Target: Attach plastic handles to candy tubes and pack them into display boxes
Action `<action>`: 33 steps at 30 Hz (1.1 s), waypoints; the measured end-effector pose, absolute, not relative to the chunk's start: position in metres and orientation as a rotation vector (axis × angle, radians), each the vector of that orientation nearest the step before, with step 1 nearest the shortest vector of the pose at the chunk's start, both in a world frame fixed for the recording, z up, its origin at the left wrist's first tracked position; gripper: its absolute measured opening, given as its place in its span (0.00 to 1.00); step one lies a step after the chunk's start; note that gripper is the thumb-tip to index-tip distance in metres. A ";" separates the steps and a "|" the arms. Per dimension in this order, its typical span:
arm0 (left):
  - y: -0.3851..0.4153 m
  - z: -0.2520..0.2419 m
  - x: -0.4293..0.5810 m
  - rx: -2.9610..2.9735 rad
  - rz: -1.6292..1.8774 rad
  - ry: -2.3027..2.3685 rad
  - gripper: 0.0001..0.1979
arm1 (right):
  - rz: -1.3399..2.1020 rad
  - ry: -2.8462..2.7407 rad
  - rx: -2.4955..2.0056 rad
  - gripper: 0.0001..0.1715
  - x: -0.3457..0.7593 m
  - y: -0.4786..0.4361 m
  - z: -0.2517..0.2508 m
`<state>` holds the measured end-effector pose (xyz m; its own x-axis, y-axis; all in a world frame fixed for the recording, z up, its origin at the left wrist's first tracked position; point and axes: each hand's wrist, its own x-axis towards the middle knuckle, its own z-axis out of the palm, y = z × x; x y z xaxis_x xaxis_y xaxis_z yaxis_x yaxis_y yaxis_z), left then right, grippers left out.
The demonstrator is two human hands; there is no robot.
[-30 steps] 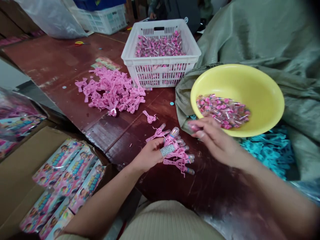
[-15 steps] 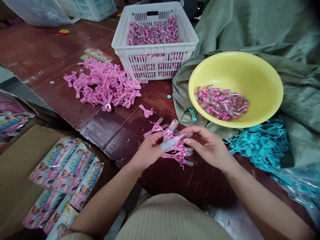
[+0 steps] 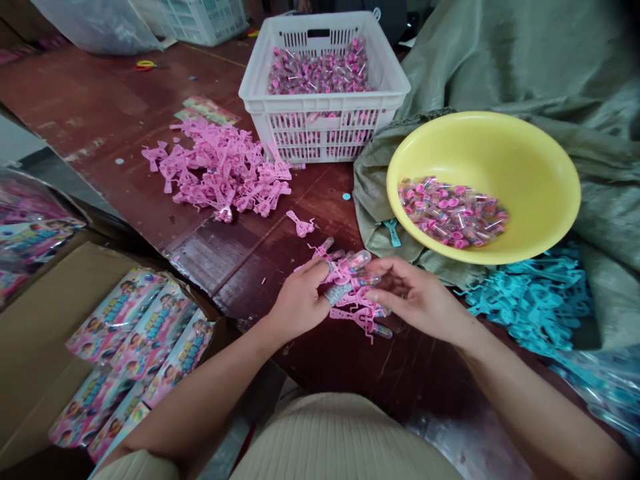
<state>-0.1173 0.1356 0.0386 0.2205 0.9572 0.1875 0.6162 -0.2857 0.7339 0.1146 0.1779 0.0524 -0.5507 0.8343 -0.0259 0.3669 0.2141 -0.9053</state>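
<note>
Pink clip: left of the yellow basin, nearer me
My left hand: pinching that clip
My right hand: curled at a clear capsule; whether gripping, I cannot tell
White crate: farther off, left of the basin

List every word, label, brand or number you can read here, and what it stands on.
No text reads clearly.
Printed packages in the cardboard box: bluish lettering, too blurred.
Far-left packages: lettering too blurred.
Printed sheet behind the pink clips: too small.
White round mark behind the white crate: too small.
</note>
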 end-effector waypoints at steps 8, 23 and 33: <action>0.205 0.027 -0.170 2.022 0.651 1.557 0.38 | 1.069 -2.144 -1.341 0.22 0.105 0.229 0.034; 0.240 -0.010 -0.204 1.849 0.830 1.813 0.21 | 0.117 -2.381 -2.030 0.16 0.198 0.351 0.046; 0.175 0.044 -0.164 1.456 0.972 1.337 0.14 | 0.932 -1.952 -1.166 0.27 0.142 0.245 0.066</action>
<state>-0.1639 0.1749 0.0444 0.1046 0.9942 -0.0256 0.2822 -0.0050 0.9593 0.1423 0.2452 0.0655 -0.3755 0.9086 0.1827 0.4295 0.3453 -0.8344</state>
